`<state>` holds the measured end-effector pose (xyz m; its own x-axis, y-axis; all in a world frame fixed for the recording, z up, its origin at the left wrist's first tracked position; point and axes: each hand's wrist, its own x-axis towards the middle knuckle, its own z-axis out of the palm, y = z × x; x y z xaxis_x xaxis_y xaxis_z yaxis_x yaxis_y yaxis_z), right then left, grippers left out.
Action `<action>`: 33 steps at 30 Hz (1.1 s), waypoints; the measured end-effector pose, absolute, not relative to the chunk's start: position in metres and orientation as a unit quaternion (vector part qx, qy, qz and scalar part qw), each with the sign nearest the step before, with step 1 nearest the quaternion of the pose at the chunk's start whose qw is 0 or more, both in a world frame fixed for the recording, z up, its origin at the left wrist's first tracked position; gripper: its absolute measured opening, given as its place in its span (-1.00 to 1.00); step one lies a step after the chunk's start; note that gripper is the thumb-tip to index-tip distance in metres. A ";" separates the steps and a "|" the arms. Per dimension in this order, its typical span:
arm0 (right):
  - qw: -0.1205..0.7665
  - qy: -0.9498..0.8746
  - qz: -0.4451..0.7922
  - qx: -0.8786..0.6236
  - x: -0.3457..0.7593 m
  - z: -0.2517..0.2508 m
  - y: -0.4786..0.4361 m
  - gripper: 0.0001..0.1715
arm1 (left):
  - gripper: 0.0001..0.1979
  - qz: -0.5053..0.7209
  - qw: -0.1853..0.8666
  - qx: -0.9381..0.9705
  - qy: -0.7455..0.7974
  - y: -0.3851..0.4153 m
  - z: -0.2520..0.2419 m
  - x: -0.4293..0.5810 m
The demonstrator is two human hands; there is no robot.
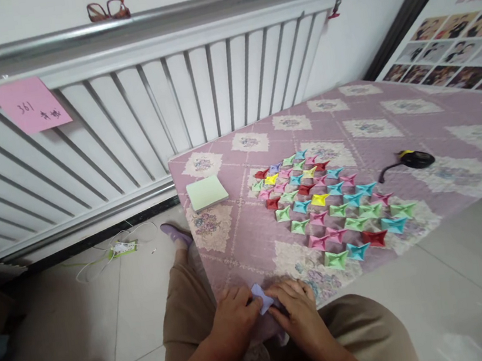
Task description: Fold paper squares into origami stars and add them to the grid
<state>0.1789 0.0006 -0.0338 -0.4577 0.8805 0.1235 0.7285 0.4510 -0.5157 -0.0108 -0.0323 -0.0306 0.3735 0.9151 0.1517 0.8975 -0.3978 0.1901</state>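
Between my hands, at the near edge of the table, is a small folded piece of lavender paper (262,299) with pointed corners. My left hand (236,314) pinches its left side with thumb and finger. From the right, the thumb and fingers of my right hand (294,307) close on its other side. Beyond my hands stand several rows of small folded paper pieces (336,260) in green, blue, pink, red, yellow and purple, each with pointed corners. A stack of pale green square paper (207,192) lies at the table's left side.
A patterned pink tablecloth (241,245) covers the table. To the right lies a black object with a strap (416,158). Behind stand a white radiator (194,92) and a photo board (449,46). A power strip (123,248) with cables sits on the floor at left.
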 end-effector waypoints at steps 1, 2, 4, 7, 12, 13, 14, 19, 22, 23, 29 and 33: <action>0.191 -0.827 0.196 -0.491 0.178 -0.034 0.000 -0.67 | -0.83 0.121 0.037 0.827 0.548 -0.033 -0.031 -0.011; 0.190 -0.824 0.191 -0.498 0.178 -0.034 0.000 -0.61 | -0.83 0.123 0.036 0.827 0.547 -0.033 -0.031 -0.011; 0.184 -0.824 0.182 -0.505 0.177 -0.034 0.000 -0.54 | -0.83 0.124 0.035 0.826 0.549 -0.033 -0.032 -0.011; 0.161 -0.829 0.184 -0.503 0.176 -0.032 0.000 -0.50 | -0.85 0.121 0.032 0.826 0.550 -0.032 -0.032 -0.010; 0.135 -0.832 0.194 -0.502 0.174 -0.025 0.002 -0.49 | -0.87 0.122 0.037 0.824 0.552 -0.032 -0.033 -0.010; 0.133 -0.834 0.194 -0.500 0.174 -0.024 0.002 -0.50 | -0.86 0.123 0.036 0.823 0.554 -0.033 -0.033 -0.010; 0.131 -0.835 0.192 -0.499 0.174 -0.024 0.002 -0.50 | -0.86 0.124 0.037 0.822 0.555 -0.033 -0.033 -0.009; 0.140 -0.835 0.190 -0.496 0.174 -0.025 0.001 -0.52 | -0.88 0.122 0.054 0.816 0.562 -0.034 -0.032 -0.008; 0.146 -0.836 0.202 -0.489 0.176 -0.024 0.000 -0.60 | -0.89 0.133 0.067 0.808 0.571 -0.035 -0.033 -0.007; 0.148 -0.836 0.206 -0.487 0.176 -0.024 0.001 -0.64 | -0.88 0.138 0.069 0.803 0.575 -0.035 -0.033 -0.007; 0.168 -0.827 0.234 -0.483 0.176 -0.021 0.005 -0.80 | -0.87 0.157 0.108 0.785 0.589 -0.037 -0.027 -0.005; 0.174 -0.823 0.251 -0.480 0.174 -0.020 0.011 -0.85 | -0.82 0.184 0.168 0.766 0.593 -0.036 -0.021 -0.006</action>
<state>0.1741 0.0105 -0.0197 -0.4788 0.8768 0.0451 0.7025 0.4134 -0.5792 -0.0062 -0.0362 -0.0205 0.2300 0.9697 0.0828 0.8463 -0.2413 0.4749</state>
